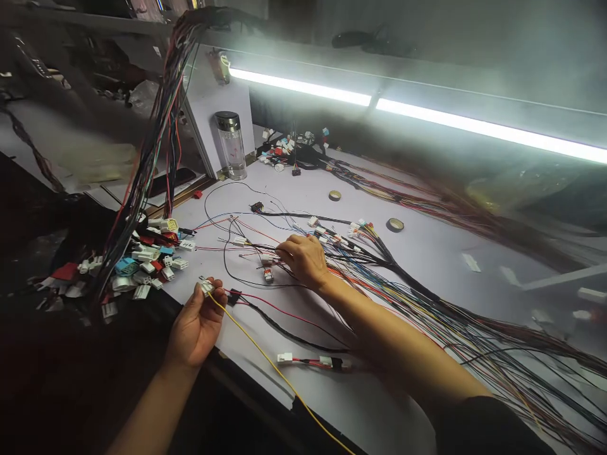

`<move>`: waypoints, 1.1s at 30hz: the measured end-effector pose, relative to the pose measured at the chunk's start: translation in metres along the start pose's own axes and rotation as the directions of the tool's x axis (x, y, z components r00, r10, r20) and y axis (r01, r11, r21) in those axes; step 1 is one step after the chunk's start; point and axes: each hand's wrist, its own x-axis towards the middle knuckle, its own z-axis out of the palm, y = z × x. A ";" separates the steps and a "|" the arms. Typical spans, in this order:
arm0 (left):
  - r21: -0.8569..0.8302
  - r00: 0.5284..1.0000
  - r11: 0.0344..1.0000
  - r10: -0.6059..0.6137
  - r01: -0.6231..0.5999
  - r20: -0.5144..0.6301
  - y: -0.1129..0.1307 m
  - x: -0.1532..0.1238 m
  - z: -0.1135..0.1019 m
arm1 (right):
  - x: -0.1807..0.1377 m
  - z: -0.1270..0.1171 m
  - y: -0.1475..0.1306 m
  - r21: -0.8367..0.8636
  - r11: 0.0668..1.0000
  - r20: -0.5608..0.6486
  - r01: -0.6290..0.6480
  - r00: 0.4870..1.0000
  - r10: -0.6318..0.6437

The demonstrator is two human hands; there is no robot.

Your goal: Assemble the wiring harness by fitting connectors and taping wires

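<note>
Two hands | left hand (pixel 196 322) grip pinches connector (pixel 207 286) | right hand (pixel 303 259) palm-down, grip on wires (pixel 265 253) unclear

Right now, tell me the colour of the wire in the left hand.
Yellow: the wire pinched by the left hand, head view.

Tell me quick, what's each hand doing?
Left hand: shut on a small white connector with a yellow wire.
Right hand: fingers down among loose wires; grip cannot be told.
</note>
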 end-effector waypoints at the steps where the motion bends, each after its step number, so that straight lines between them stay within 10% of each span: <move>1: 0.000 1.000 1.000 0.000 0.000 -0.003 0.000 0.000 0.000 | -0.003 0.000 0.000 0.010 1.000 -0.025 0.013 1.000 -0.013; 17: 0.008 1.000 1.000 0.019 -0.019 0.000 -0.001 -0.003 0.001 | -0.045 -0.009 -0.014 0.102 0.986 -0.288 0.132 0.953 -0.098; 33: 0.030 1.000 0.999 0.014 -0.014 -0.015 0.000 -0.001 0.002 | -0.045 -0.014 -0.015 0.023 0.997 -0.154 0.077 0.985 -0.072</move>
